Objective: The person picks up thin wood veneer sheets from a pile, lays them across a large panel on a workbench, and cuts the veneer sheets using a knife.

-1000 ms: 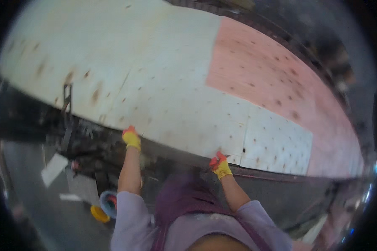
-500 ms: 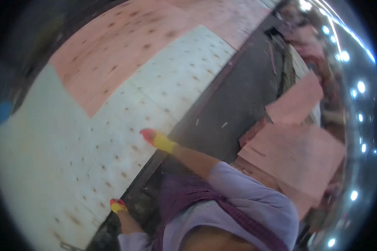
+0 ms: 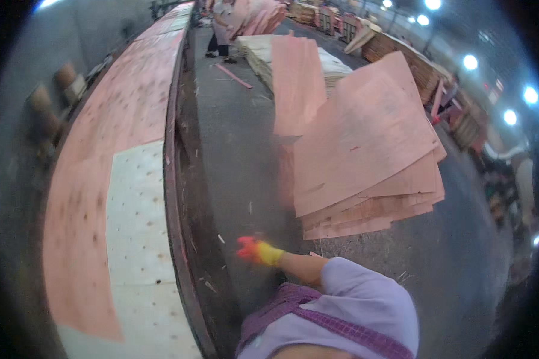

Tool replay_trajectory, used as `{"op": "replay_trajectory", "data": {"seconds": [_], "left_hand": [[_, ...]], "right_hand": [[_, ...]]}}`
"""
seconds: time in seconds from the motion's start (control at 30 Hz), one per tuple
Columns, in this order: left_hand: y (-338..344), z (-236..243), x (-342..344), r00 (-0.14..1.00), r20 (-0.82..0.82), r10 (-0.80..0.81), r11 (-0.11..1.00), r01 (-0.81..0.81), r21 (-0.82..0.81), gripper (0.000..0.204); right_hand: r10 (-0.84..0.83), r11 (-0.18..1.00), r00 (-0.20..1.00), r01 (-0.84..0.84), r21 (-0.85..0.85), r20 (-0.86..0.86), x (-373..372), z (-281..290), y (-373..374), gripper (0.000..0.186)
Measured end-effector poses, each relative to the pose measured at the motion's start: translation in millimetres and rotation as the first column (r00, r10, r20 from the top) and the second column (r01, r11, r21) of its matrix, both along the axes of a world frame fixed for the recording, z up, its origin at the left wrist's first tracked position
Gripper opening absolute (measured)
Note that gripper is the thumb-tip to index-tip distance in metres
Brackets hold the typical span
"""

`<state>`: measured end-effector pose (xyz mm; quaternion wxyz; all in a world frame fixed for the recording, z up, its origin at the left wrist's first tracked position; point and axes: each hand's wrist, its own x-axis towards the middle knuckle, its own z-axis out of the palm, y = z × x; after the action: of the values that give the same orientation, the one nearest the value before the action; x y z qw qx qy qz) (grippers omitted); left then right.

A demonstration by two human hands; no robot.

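Observation:
My right hand (image 3: pixel 259 251), in a yellow glove with red fingers, hangs over the dark floor between the long bench and a pile of sheets. It is a little blurred, its fingers look apart, and I see nothing in them. My left hand is outside the picture. To the left, pale spotted veneer sheets (image 3: pixel 139 221) and pink veneer sheets (image 3: pixel 81 239) lie flat and overlapping along the bench. On the right, large pink veneer sheets (image 3: pixel 365 140) lie in an uneven, fanned pile, apart from my hand.
The bench's dark edge (image 3: pixel 175 197) runs away from me. Beyond the pink pile is a stack of pale sheets (image 3: pixel 259 54). A person (image 3: pixel 223 27) stands at the far end, near a pink strip (image 3: pixel 233 76) on the floor. Wood scraps (image 3: pixel 211 286) litter the floor.
The view has swung from the bench toward the aisle and the pink pile. My right hand has come off the pale sheet and is over the floor; my left hand has left the picture.

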<state>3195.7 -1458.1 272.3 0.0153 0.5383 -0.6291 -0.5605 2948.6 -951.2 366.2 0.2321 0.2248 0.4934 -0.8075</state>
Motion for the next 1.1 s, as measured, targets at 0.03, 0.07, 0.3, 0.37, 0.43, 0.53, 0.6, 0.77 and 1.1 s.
{"op": "replay_trajectory", "data": {"seconds": [0.03,0.07,0.3,0.37,0.43,0.53,0.6,0.77,1.1], "left_hand": [[25,-7,-49,0.992,-0.03,-0.121,0.993,0.121,-0.011,0.048],[26,-8,-51,0.989,-0.04,-0.143,0.988,0.14,-0.058,0.049],[64,-89,-168,0.765,-0.342,-0.546,0.838,0.484,-0.254,0.053],[183,5,-222,0.591,0.081,-0.802,0.45,0.689,-0.569,0.056],[211,66,-243,0.566,0.217,-0.795,0.346,0.718,-0.604,0.057],[208,60,-270,0.564,0.244,-0.789,0.302,0.701,-0.646,0.06],[205,45,-305,0.668,0.07,-0.741,0.622,0.722,-0.303,0.063],[163,-24,-406,0.654,0.078,-0.753,0.577,0.712,-0.401,0.058],[386,61,-551,0.085,0.256,-0.963,-0.035,0.901,-0.432,0.057]], "right_hand": [[-0.171,0.968,0.981,0.151,-0.199,-0.091,21,-47,80,0.051],[-0.296,0.933,0.95,0.311,-0.18,0.102,34,-31,95,0.051],[-0.804,0.535,0.548,0.836,-0.123,0.231,133,-28,263,0.056],[-0.903,0.347,0.349,0.936,-0.054,0.25,184,-42,309,0.052],[-0.922,0.254,0.253,0.966,-0.035,0.293,188,-51,311,0.049],[-0.927,0.146,0.181,0.981,-0.13,0.329,178,-67,305,0.043],[-0.931,-0.029,0.045,0.98,-0.197,0.363,173,-74,299,0.043],[-0.962,-0.023,0.052,0.962,-0.271,0.267,146,-69,274,0.044],[-0.967,-0.237,-0.188,0.909,-0.344,0.17,163,-43,267,0.034]]}}
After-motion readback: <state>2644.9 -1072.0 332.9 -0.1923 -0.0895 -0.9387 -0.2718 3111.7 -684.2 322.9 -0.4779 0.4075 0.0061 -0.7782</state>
